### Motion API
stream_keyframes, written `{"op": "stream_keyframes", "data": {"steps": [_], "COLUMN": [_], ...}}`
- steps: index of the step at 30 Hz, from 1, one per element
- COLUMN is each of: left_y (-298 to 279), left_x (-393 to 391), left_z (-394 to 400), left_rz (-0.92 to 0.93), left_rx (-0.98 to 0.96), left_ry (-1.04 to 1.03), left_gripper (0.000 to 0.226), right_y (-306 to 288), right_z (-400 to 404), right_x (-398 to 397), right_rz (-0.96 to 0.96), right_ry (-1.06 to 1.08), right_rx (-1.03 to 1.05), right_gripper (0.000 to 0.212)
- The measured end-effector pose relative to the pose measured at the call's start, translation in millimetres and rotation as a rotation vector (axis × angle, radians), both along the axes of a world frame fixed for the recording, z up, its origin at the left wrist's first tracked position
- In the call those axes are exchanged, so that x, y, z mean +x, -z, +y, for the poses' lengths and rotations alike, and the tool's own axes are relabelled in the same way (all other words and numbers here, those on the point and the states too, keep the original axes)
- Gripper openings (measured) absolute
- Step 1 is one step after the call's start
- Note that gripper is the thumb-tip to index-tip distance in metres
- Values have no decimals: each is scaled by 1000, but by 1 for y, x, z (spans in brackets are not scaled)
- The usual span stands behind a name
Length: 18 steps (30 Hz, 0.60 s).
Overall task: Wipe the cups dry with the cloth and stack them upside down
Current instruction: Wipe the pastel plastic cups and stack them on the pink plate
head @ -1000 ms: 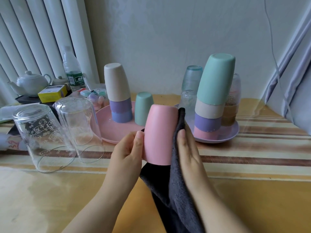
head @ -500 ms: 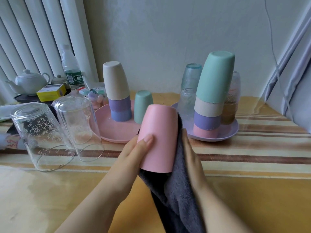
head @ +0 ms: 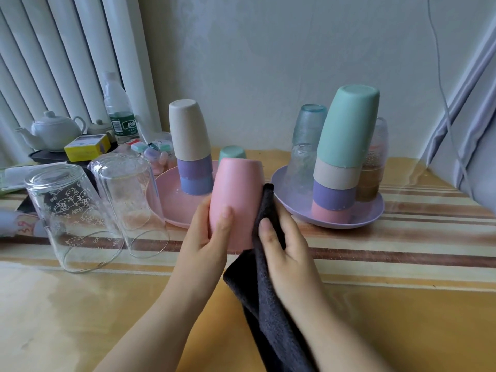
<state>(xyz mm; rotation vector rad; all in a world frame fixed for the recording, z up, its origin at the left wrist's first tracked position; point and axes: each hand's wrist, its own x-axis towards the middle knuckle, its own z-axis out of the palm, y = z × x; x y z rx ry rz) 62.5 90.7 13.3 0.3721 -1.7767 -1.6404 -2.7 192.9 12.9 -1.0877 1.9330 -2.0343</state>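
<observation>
**Pink cup wiped mid-air, base up**

Two upturned glasses (head: pixel 88 210) were seen at left. The pink cup (head: pixel 236 200) was held above the table (head: pixel 80 318), long axis near upright, mouth down, clasped by the left hand (head: pixel 206 237), thumb across its front. The dark cloth (head: pixel 268 291) was pinched by the right hand (head: pixel 287 248) and pressed on the cup's right side. The tall stack (head: pixel 341 157) on the purple plate (head: pixel 370 213) lay just right, judged nearer the right hand.

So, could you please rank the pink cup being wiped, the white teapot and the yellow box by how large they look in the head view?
1. pink cup, held upside down near the camera, so nearness inflates it.
2. white teapot.
3. yellow box, close to the teapot in apparent size, so that order is unsure.
</observation>
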Motion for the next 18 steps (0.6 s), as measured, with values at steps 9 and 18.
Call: {"op": "stream_keyframes", "data": {"steps": [9,18], "left_y": [4,1], "left_x": [4,1], "left_z": [-1,2], "left_rz": [-121,-2], "left_rx": [33,97], "left_ry": [401,97], "left_gripper": [60,56], "right_y": [-9,-2], "right_z": [13,4], "right_x": [-11,-8], "right_rz": [-177,-179], "right_ry": [115,0], "right_rx": [-70,127], "right_gripper": [27,28]}}
